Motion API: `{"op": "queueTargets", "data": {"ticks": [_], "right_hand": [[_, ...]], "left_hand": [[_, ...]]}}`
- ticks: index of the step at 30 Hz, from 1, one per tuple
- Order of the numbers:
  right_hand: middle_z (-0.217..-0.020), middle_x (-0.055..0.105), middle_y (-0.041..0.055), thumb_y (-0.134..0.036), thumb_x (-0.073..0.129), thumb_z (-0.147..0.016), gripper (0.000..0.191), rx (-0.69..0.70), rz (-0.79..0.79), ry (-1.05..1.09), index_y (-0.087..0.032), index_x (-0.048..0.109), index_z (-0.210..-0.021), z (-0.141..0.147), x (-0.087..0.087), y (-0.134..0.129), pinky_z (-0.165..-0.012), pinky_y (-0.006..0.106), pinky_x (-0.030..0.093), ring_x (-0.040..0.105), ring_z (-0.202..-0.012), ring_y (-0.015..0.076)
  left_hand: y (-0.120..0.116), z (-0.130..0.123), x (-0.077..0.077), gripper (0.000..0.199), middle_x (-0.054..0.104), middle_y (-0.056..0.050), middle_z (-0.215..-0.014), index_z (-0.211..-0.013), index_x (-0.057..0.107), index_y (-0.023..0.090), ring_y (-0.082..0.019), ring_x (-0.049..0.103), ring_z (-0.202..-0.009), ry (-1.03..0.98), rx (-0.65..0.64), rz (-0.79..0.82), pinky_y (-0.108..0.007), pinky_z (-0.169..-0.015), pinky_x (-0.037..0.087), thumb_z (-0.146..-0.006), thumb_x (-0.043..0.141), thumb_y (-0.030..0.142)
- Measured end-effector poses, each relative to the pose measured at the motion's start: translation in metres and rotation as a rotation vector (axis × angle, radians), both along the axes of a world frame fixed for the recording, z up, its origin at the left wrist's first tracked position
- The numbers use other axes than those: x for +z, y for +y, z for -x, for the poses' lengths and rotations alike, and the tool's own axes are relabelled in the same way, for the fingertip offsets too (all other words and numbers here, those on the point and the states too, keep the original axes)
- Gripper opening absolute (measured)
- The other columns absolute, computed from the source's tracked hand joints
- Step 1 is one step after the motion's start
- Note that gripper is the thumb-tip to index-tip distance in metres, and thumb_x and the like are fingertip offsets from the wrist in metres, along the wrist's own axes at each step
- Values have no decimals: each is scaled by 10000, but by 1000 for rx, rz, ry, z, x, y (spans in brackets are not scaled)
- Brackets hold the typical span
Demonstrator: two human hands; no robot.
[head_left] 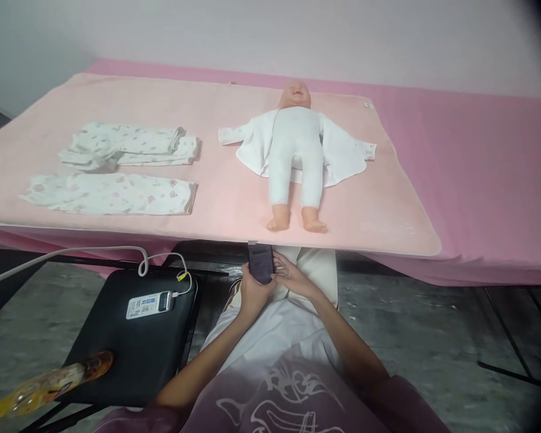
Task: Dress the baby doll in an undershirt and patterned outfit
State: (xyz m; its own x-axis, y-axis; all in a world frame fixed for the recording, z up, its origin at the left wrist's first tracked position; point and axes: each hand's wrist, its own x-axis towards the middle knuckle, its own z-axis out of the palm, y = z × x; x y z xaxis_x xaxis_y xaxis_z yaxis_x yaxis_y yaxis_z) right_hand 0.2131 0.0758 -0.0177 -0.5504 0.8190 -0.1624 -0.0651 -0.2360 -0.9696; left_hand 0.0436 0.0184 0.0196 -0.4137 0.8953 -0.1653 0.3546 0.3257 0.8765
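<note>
A dark phone (261, 263) is held over the lap, just below the table's front edge. My left hand (255, 290) is wrapped round its left side and lower end. My right hand (291, 275) touches its right side, fingers bent against it. Beyond the hands a baby doll (296, 141) lies on its back on the pink mat (225, 204), feet toward me. Its body and legs are white, and an open white shirt (347, 150) spreads out under it to both sides.
Folded patterned baby clothes (130, 144) and another folded patterned garment (112, 193) lie left on the mat. A black stool (130, 355) at lower left bears a cabled power bank (148, 305) and a bottle (49, 385). Pink cloth (473, 180) covers the table's right side.
</note>
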Motion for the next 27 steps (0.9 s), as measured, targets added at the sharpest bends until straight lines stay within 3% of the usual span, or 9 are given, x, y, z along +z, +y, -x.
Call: {"op": "queueTargets", "data": {"ticks": [5, 12, 27], "right_hand": [[-1438, 654, 110, -382, 875, -896, 929, -10, -11, 2, -296, 471, -1728, 3, -7, 3, -1196, 426, 530, 618, -1362, 235], [-1419, 659, 104, -411, 942, -844, 969, -11, -15, 8, -316, 495, -1698, 3, -3, 4, -1172, 433, 539, 626, -1333, 238], [-1347, 661, 91, -410, 950, -818, 935, -59, -10, 1, -307, 537, -1651, 6, -5, 5, -1143, 417, 553, 637, -1268, 222]], "left_hand": [[-1, 2, 1, 793, 797, -118, -1129, -1319, 509, 203, -316, 802, -962, 55, -26, 4, -394, -818, 610, -689, 914, 464], [-1, 4, 0, 862, 781, -167, -1205, -1398, 447, 175, -350, 810, -1019, 81, -96, -9, -410, -805, 618, -703, 869, 462], [-1, 3, -4, 855, 788, -159, -1206, -1421, 462, 173, -326, 809, -991, 79, -79, -41, -392, -786, 618, -715, 866, 437]]}}
